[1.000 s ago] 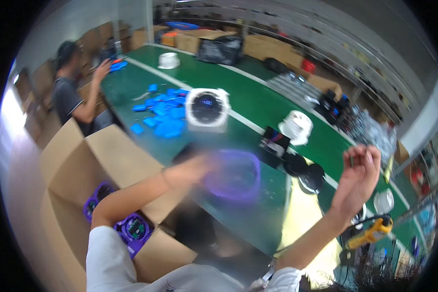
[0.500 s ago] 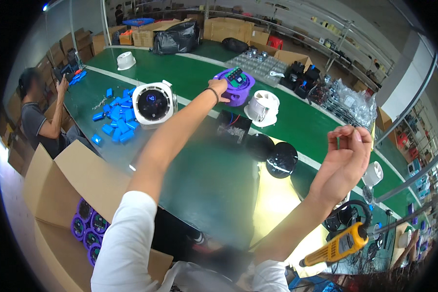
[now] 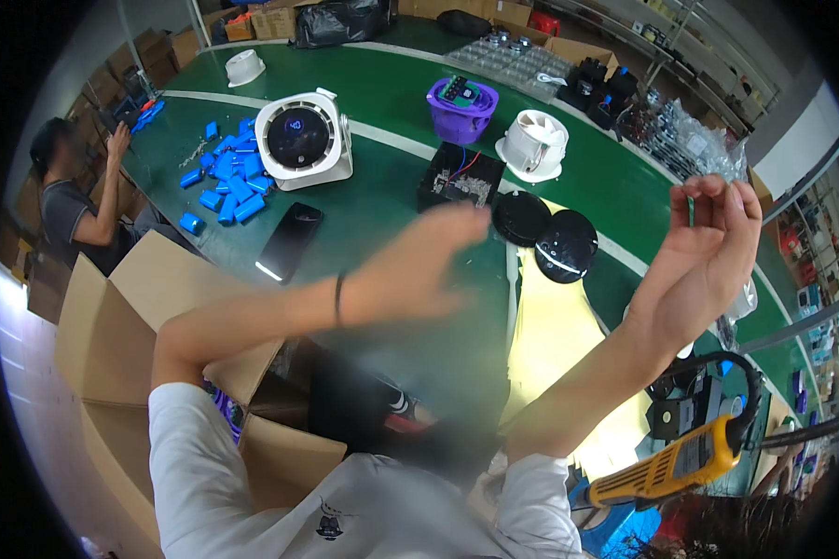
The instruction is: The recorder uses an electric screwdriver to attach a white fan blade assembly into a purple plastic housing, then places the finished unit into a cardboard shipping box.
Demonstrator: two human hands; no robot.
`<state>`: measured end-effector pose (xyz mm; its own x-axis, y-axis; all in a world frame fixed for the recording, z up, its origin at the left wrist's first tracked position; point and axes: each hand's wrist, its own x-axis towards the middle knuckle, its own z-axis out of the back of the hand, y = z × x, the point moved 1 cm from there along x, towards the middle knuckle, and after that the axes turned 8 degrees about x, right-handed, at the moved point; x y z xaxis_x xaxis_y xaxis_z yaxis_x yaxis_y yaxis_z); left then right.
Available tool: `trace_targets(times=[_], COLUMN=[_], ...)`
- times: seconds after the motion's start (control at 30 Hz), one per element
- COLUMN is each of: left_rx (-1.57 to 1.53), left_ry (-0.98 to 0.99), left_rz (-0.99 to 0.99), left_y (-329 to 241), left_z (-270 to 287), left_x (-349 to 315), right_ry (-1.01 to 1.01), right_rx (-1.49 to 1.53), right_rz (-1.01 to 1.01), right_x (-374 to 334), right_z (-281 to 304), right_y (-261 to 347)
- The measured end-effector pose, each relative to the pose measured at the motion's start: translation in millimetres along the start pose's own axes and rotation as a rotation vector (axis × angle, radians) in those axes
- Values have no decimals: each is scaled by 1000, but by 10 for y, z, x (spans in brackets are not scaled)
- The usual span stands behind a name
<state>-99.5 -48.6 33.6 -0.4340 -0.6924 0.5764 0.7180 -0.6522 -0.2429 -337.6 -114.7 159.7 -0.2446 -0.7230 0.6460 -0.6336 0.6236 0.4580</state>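
The green workbench (image 3: pixel 391 102) carries everything; places below are told from the white round fan (image 3: pixel 300 140) standing on it. An open cardboard box (image 3: pixel 112 317) sits below the fan, off the bench edge. The left hand (image 3: pixel 419 270), blurred, hangs empty below and right of the fan, fingers loosely spread. The right hand (image 3: pixel 708 242) is raised far right of the fan, fingertips pinched together on a small dark pin (image 3: pixel 691 211). A purple housing (image 3: pixel 461 107) stands right of the fan. Blue battery cells (image 3: pixel 226 182) lie scattered just left of it.
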Motion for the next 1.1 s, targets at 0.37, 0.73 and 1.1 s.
trace_targets(times=[0.37, 0.73, 1.1], left_rx=[238, 14, -1409], left_ry=[257, 38, 598], left_rz=[72, 129, 254], left_y=[-49, -150, -1587], left_z=[-945, -980, -898], left_x=[-486, -250, 173], right_ry=[46, 154, 322], right_rx=[-17, 75, 290], right_rz=[-25, -38, -133], right_x=[-120, 243, 106], right_z=[-124, 51, -43], right_y=[-109, 482, 968])
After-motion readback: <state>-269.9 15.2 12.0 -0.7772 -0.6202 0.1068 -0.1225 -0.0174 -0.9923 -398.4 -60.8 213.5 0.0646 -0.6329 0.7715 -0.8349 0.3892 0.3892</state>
